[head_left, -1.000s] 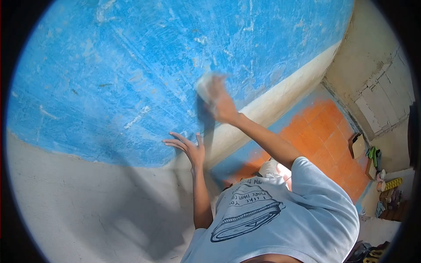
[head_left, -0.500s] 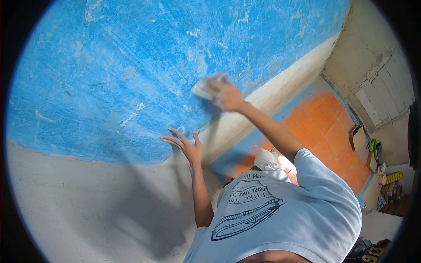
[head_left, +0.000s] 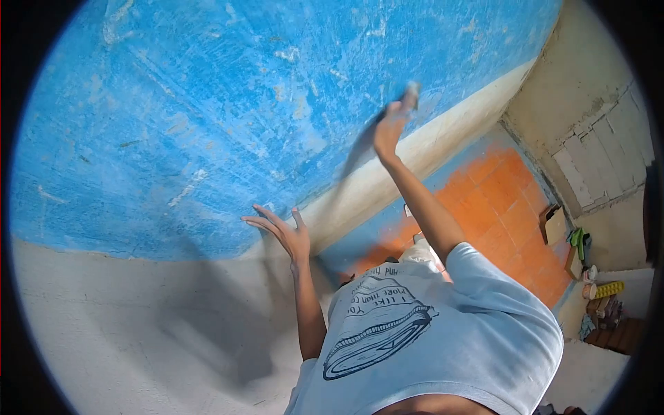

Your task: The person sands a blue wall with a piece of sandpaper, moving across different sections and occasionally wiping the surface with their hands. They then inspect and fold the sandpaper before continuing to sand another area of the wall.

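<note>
The blue painted wall (head_left: 228, 90) is scuffed and streaked with pale patches. My right hand (head_left: 391, 130) is against it at the right, near the cream band, gripping a pale flat pad (head_left: 413, 95). Motion blurs the pad, and my fingers cover much of it; I cannot tell its exact kind. Lower down and to the left, my left hand (head_left: 284, 234) is open, fingers spread, fingertips at the lower part of the blue surface close to the corner. Nothing is in that hand.
A cream band (head_left: 443, 131) runs along the bottom of the blue wall. Below lies an orange tiled floor (head_left: 494, 207) with a bluish edge. A plain grey wall (head_left: 104, 311) meets the blue one at the left. Shoes and a yellow item (head_left: 609, 290) sit at the far right.
My right hand has swept up and to the right along the blue wall with the pad. My left hand keeps its spread pose; the view has shifted slightly.
</note>
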The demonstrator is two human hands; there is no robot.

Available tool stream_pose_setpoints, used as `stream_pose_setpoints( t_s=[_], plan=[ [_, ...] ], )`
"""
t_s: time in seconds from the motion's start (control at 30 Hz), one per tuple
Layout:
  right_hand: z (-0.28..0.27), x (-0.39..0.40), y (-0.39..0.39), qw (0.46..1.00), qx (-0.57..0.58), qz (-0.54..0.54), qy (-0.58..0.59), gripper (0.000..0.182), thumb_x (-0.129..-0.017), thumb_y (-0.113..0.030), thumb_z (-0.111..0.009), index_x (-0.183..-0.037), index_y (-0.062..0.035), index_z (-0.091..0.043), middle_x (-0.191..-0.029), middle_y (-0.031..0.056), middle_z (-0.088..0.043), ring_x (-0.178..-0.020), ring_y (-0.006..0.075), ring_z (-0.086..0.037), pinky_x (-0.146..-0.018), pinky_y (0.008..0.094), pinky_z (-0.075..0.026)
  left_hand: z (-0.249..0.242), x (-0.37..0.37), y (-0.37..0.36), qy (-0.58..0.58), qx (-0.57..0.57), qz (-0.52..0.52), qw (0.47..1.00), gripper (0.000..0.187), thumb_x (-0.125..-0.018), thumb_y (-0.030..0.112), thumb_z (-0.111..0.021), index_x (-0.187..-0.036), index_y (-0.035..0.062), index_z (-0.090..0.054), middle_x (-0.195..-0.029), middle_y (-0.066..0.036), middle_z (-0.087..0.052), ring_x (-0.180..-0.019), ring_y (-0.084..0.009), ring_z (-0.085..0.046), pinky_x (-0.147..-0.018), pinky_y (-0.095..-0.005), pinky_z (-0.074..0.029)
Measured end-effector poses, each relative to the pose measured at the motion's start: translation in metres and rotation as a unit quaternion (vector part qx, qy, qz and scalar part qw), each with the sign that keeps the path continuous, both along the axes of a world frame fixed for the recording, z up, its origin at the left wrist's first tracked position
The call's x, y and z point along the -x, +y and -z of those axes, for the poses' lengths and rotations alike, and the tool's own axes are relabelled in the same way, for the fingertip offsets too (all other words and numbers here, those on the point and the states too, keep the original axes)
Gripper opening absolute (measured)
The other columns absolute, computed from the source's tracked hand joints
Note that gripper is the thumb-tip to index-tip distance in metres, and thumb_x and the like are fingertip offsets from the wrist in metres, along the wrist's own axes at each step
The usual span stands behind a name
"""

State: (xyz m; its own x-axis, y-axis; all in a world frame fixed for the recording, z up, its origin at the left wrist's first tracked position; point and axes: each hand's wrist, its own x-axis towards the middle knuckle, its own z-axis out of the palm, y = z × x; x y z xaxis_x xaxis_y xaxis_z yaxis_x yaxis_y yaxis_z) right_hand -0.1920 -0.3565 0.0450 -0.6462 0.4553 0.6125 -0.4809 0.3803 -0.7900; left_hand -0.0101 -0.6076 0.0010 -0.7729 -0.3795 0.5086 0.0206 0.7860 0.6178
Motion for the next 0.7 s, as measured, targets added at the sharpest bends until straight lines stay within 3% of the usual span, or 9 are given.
stream_pose_setpoints(
  t_s=[0.07, 0.17, 0.27, 0.4, 0.5, 0.57, 0.6, 0.63, 0.7],
  plan=[
    [-0.007, 0.022, -0.001, 0.976, 0.212, 0.050, -0.012, 0.072, -0.110, -0.046, -0.037, -0.160, 0.0041, -0.023, -0.168, 0.0276, -0.014, -0.156, 0.0390, -0.014, -0.126, 0.0525, -0.006, 0.001, 0.011, 0.013, 0.024, -0.033, -0.019, 0.999, 0.090, -0.105, 0.036, -0.054, -0.164, 0.0060, 0.007, -0.161, -0.030, 0.031, -0.151, -0.0529, 0.020, -0.122, -0.0632, -0.008],
    [0.038, -0.015, -0.032, 0.984, -0.131, -0.106, 0.066, 0.067, -0.108, -0.038, -0.045, -0.158, 0.0044, -0.029, -0.167, 0.0333, 0.001, -0.155, 0.0479, 0.006, -0.126, 0.0521, -0.009, 0.000, 0.034, 0.049, 0.057, -0.078, -0.028, 0.995, 0.084, -0.109, 0.038, -0.047, -0.163, 0.0054, 0.008, -0.161, -0.030, 0.032, -0.151, -0.0519, 0.020, -0.122, -0.0624, -0.006],
    [0.035, -0.032, 0.009, 0.833, -0.463, -0.300, 0.035, 0.070, -0.101, -0.024, -0.055, -0.155, 0.0107, -0.027, -0.160, 0.0394, -0.022, -0.153, 0.0506, -0.013, -0.126, 0.0549, -0.010, -0.004, 0.041, 0.075, 0.038, -0.044, -0.017, 0.998, 0.081, -0.110, 0.042, -0.041, -0.163, 0.0058, 0.008, -0.161, -0.030, 0.031, -0.151, -0.0512, 0.019, -0.123, -0.0613, -0.007],
    [0.044, 0.029, 0.063, 0.987, -0.151, -0.043, 0.040, 0.068, -0.107, -0.033, -0.046, -0.155, 0.0108, -0.027, -0.160, 0.0354, -0.025, -0.153, 0.0470, -0.017, -0.127, 0.0499, -0.012, -0.004, 0.046, 0.091, 0.019, -0.002, -0.006, 1.000, 0.081, -0.110, 0.047, -0.039, -0.164, 0.0056, 0.003, -0.162, -0.030, 0.029, -0.152, -0.0510, 0.016, -0.124, -0.0608, -0.009],
    [0.000, 0.048, 0.075, 0.987, 0.159, 0.024, -0.011, 0.065, -0.111, -0.034, -0.038, -0.153, 0.0136, -0.027, -0.164, 0.0356, -0.016, -0.155, 0.0469, -0.012, -0.127, 0.0463, -0.010, -0.004, 0.051, 0.113, 0.028, -0.013, -0.024, 0.999, 0.080, -0.109, 0.047, -0.040, -0.164, 0.0056, 0.002, -0.162, -0.031, 0.029, -0.152, -0.0513, 0.016, -0.123, -0.0613, -0.009],
    [0.036, 0.024, 0.049, 0.993, -0.109, -0.037, 0.016, 0.070, -0.105, -0.030, -0.050, -0.152, 0.0169, -0.025, -0.165, 0.0369, -0.003, -0.153, 0.0554, -0.001, -0.126, 0.0539, -0.007, -0.007, 0.067, 0.130, 0.032, -0.008, -0.024, 0.999, 0.080, -0.110, 0.045, -0.041, -0.164, 0.0058, 0.003, -0.161, -0.031, 0.030, -0.152, -0.0517, 0.016, -0.123, -0.0614, -0.008],
    [0.044, 0.003, 0.048, 0.965, -0.158, -0.203, 0.047, 0.073, -0.102, -0.028, -0.054, -0.152, 0.0172, -0.025, -0.164, 0.0380, -0.005, -0.151, 0.0598, -0.002, -0.125, 0.0579, -0.010, -0.004, 0.070, 0.138, 0.023, -0.003, -0.021, 1.000, 0.079, -0.110, 0.042, -0.041, -0.164, 0.0060, 0.004, -0.161, -0.031, 0.031, -0.151, -0.0521, 0.018, -0.123, -0.0614, -0.007],
    [0.043, -0.002, 0.064, 0.877, -0.408, -0.234, 0.098, 0.073, -0.102, -0.029, -0.054, -0.153, 0.0149, -0.027, -0.164, 0.0371, -0.008, -0.152, 0.0564, -0.004, -0.125, 0.0554, -0.015, -0.002, 0.070, 0.146, 0.012, 0.003, -0.020, 1.000, 0.079, -0.110, 0.040, -0.041, -0.164, 0.0062, 0.005, -0.160, -0.031, 0.032, -0.151, -0.0524, 0.019, -0.123, -0.0614, -0.006],
    [0.066, 0.020, 0.106, 0.920, -0.315, -0.234, 0.012, 0.071, -0.105, -0.031, -0.050, -0.155, 0.0118, -0.025, -0.165, 0.0343, -0.010, -0.154, 0.0513, -0.007, -0.126, 0.0515, -0.014, -0.002, 0.070, 0.160, -0.001, 0.012, -0.010, 1.000, 0.079, -0.110, 0.040, -0.041, -0.164, 0.0060, 0.005, -0.160, -0.031, 0.031, -0.151, -0.0522, 0.018, -0.123, -0.0606, -0.007]
  ],
)
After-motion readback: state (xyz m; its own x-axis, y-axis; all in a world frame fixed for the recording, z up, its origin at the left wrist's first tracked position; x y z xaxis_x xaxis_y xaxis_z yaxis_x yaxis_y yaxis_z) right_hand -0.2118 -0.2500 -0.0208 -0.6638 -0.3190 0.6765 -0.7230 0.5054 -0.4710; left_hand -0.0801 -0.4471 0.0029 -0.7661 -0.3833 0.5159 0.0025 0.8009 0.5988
